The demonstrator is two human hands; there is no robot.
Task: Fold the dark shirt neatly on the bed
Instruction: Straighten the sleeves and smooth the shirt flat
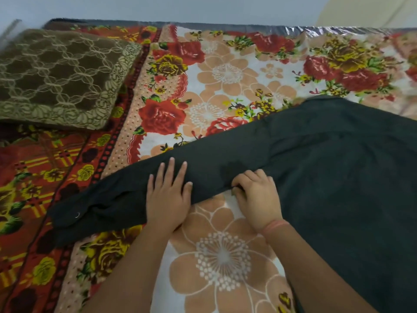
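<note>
Even, soft indoor light, moderately bright, with only faint shadows. Glossy highlights on the red roses of the bedspread (162, 116) and strong glare along the shiny strip at the far edge of the bed (293, 28). The shirt (327, 168) reads as near-uniform dark, with little fold detail. Wide-angle bending curves the bed's edges; corners and the cushion (61, 75) appear slightly soft.

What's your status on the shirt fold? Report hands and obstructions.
Left hand flat, open, pressing the sleeve. Right hand pinching the dark shirt at its near edge. Shirt spread out, unfolded. Brown pillow off left, clear.
</note>
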